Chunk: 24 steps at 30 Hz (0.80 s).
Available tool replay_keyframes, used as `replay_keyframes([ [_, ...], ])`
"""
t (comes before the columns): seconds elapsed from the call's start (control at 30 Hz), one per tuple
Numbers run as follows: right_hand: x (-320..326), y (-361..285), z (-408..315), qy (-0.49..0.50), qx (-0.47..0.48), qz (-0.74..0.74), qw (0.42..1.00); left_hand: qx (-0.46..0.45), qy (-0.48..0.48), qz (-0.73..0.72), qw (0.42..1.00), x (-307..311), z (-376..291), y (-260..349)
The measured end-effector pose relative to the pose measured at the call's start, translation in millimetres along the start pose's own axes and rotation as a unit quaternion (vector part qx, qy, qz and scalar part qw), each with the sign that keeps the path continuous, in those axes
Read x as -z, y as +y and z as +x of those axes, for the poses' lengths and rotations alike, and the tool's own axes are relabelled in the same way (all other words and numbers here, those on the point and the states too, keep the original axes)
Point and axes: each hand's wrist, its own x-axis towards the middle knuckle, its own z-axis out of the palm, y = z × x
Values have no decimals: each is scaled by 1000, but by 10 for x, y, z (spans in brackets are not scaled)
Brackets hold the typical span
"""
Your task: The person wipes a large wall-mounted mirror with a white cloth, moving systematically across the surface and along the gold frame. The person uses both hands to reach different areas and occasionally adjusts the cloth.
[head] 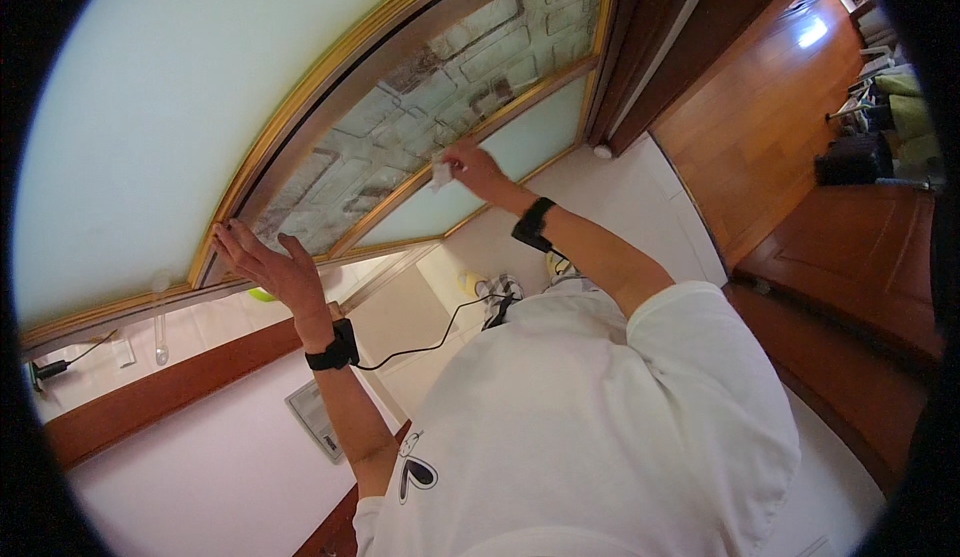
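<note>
In front of me stands a door panel of frosted glass (172, 106) with gold-coloured trim, and beside it a patterned glass panel (382, 118) with rounded rectangles. My left hand (274, 268) rests with spread fingers on the frame edge at the panel's lower left corner. A small crumpled white cloth or tissue (441, 174) is pinched in my right hand (476, 170), at the gold strip along the patterned panel's lower edge. Both wrists wear black bands, with a black cable running from the left one.
A dark wooden door frame (660, 39) rises at the upper right, beside wooden flooring (772, 99). A brown panelled wooden door (847, 257) is at the right. At the lower left are a wooden trim strip (180, 384) and a wall-mounted grey panel (315, 418).
</note>
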Motion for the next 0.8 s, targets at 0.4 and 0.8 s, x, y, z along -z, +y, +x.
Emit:
replay_keyframes([
  [0.4, 2347, 83, 818, 436, -16, -388, 812, -4, 23, -26, 999, -34, 13, 36],
  [0.8, 884, 179, 432, 268, -147, -153, 940, 0, -22, -33, 999, 81, 34, 55],
])
